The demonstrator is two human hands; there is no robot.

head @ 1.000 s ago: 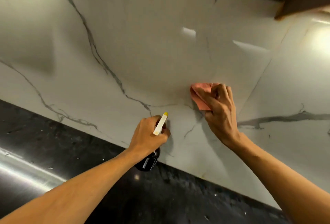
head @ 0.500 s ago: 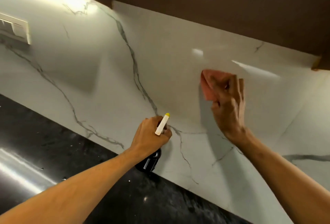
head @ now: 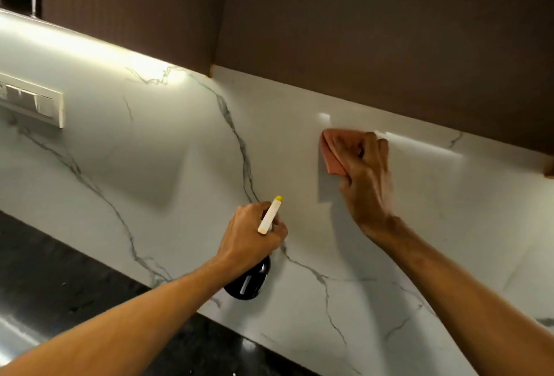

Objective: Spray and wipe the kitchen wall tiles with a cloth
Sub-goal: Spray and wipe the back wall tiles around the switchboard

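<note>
The right hand (head: 364, 175), fingers bunched on the pink cloth (head: 331, 154), has swept it up the marble wall tiles (head: 180, 196) toward the cabinet (head: 359, 31), so wiping now covers the top strip. The left hand (head: 250, 235) stays wrapped round the spray bottle (head: 250, 281), lower left.

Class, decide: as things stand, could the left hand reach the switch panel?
Probably yes: only bare wall lies between the left hand and the switch panel, though that hand grips the spray bottle.
</note>
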